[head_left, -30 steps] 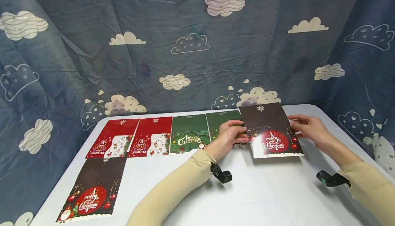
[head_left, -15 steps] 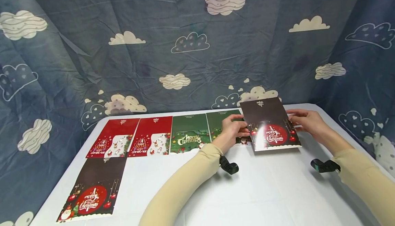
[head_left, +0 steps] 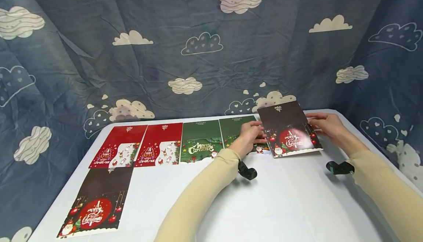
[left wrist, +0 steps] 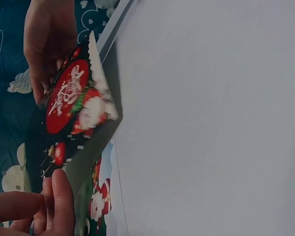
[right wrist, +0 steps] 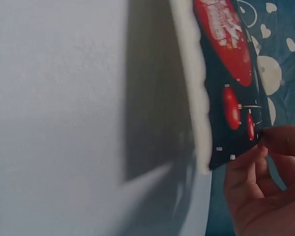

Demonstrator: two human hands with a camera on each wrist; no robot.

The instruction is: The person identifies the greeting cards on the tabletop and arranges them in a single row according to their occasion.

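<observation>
Holding the dark Christmas card [head_left: 281,119] between both hands, by its two side edges. Left hand [head_left: 249,136]: fingers bent, pinching the card's left edge; card extends directly to the right of this hand. Right hand [head_left: 329,127]: thumb and fingers nearly together on the card's right edge; card lies directly to the left of it. Card is tilted, printed face toward the person; its lower edge stands clear of the white table [head_left: 281,205], with a shadow beneath it in the right wrist view. Behind the left hand and partly hidden by it: right green card [head_left: 234,127]. Left green card [head_left: 202,133] lies just to the left of that hand, then two red cards [head_left: 164,135] farther left. Second dark card [head_left: 109,183] lies well left of the left hand, nearer the person, face up.
</observation>
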